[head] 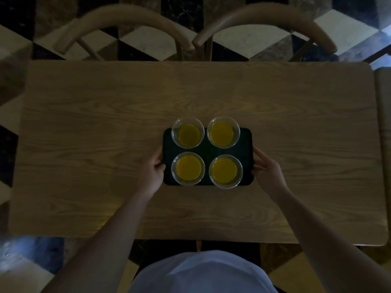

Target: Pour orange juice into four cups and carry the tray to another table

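Observation:
A dark rectangular tray (246, 140) lies near the middle of a wooden table (105, 134). Several clear cups stand on it in a square, each holding orange juice: far left cup (187, 132), far right cup (223, 132), near left cup (188, 168), near right cup (225, 171). My left hand (152, 168) grips the tray's left edge, fingers curled round the rim. My right hand (265, 168) holds the right edge the same way. I cannot tell whether the tray rests on the table or is just above it.
Two wooden chairs with curved backs, the left chair (118, 20) and the right chair (264, 17), stand at the table's far side. Another chair's edge (384, 123) shows at the right. The floor has a dark and light geometric tile pattern.

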A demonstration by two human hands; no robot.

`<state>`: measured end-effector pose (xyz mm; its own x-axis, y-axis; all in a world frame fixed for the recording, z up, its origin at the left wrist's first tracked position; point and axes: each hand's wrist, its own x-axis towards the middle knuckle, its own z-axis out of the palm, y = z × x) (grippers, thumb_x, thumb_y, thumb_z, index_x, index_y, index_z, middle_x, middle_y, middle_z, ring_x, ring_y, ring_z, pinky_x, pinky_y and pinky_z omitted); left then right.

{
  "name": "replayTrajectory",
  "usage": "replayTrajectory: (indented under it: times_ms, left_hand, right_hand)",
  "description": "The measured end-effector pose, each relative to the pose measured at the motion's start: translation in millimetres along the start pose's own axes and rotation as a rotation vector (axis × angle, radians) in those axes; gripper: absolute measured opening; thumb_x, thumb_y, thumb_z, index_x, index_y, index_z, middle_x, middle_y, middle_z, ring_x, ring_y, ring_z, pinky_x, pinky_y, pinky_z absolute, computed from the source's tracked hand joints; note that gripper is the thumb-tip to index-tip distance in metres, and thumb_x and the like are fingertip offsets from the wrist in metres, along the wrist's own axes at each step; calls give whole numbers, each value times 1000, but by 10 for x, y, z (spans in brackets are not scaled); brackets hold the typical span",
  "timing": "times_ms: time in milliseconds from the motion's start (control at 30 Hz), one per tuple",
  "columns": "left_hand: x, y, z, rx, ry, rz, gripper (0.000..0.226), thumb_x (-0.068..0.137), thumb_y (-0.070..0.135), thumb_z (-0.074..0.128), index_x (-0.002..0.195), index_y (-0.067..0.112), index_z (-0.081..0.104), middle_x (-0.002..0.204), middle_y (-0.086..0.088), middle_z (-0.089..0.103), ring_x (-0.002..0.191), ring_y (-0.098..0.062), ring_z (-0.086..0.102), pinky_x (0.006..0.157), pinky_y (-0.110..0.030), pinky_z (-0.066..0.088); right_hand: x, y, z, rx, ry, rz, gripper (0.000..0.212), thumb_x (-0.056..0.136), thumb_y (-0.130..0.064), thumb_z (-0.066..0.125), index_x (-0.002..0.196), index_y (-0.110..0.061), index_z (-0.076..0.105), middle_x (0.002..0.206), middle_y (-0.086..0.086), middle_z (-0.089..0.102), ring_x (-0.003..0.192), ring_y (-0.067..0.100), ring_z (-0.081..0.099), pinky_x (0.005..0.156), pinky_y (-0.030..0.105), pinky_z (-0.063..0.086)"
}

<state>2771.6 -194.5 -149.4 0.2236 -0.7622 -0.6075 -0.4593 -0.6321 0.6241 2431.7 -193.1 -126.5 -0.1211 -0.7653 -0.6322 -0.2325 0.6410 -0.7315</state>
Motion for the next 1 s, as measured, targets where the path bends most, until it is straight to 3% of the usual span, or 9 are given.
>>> replayTrajectory:
  times_ms: [167, 300, 367, 500, 600, 700, 833, 900, 1000]
  left_hand:
    - [58, 27, -42, -19, -6, 38, 68, 98, 0, 53, 149, 41, 36, 121, 7, 56, 114, -13, 56, 91, -34, 50]
    - [90, 17, -46, -33, -3, 17, 69, 98, -1, 53, 150, 40, 35, 132, -7, 62, 115, -20, 62, 98, -41, 52]
    - [97, 8, -42, -29, 1, 17, 69, 97, 1, 54, 150, 41, 36, 129, -7, 64, 110, -17, 64, 92, -35, 53]
    - [147, 8, -61, -6, -12, 21, 68, 97, 1, 56, 151, 37, 36, 122, -4, 67, 91, -1, 62, 75, -17, 48]
    - [141, 38, -85, 16, -3, 17, 68, 96, 2, 57, 151, 37, 37, 126, -2, 65, 87, 4, 58, 71, -15, 45]
    - [84, 86, -80, 23, 8, 34, 66, 97, 2, 55, 151, 34, 37, 138, -4, 59, 107, -8, 60, 81, -18, 45]
    - [30, 190, -54, 52, 42, 39, 61, 99, 3, 52, 152, 30, 38, 149, -4, 50, 130, -21, 52, 99, -31, 48]
    - [-18, 205, -89, 49, 19, 30, 58, 100, 7, 50, 153, 30, 36, 151, -5, 48, 133, -24, 50, 105, -40, 47]
    - [-96, 136, -136, 10, 33, -26, 61, 102, 13, 49, 157, 25, 25, 158, -9, 38, 139, -28, 43, 108, -42, 43]
  right_hand:
    - [65, 33, 30, -5, -2, 30, 85, 79, 23, 44, 140, -35, 52, 104, -1, 76, 91, 11, 74, 63, 19, 55]
    - [65, 6, 39, -8, 2, 50, 84, 80, 25, 44, 145, -28, 47, 100, -8, 75, 84, 3, 73, 60, 13, 53]
    - [44, -22, 59, -30, 8, 45, 87, 79, 24, 44, 144, -33, 46, 99, -9, 75, 84, 2, 73, 59, 13, 52]
    - [21, -59, 86, -161, 11, 13, 100, 75, 19, 46, 126, -67, 44, 92, -22, 75, 85, -1, 71, 59, 12, 52]
    - [3, -54, 92, -223, 18, 11, 96, 78, 14, 48, 130, -67, 42, 94, -21, 75, 88, 1, 71, 64, 17, 54]
    - [-27, -82, 133, -297, 52, 9, 89, 80, 7, 48, 133, -63, 41, 92, -20, 75, 82, -4, 70, 62, 14, 52]
    - [-109, -100, 179, -328, 169, 9, 73, 81, -1, 51, 115, -65, 55, 77, -36, 68, 71, -12, 65, 55, 11, 47]
    - [-198, -92, 190, -322, 217, 61, 63, 86, -7, 55, 127, -55, 51, 82, -27, 71, 74, -7, 64, 59, 16, 45]
    - [-309, 80, 188, -288, 279, 157, 59, 91, -12, 57, 148, -23, 43, 115, 6, 68, 96, 17, 61, 73, 25, 47]
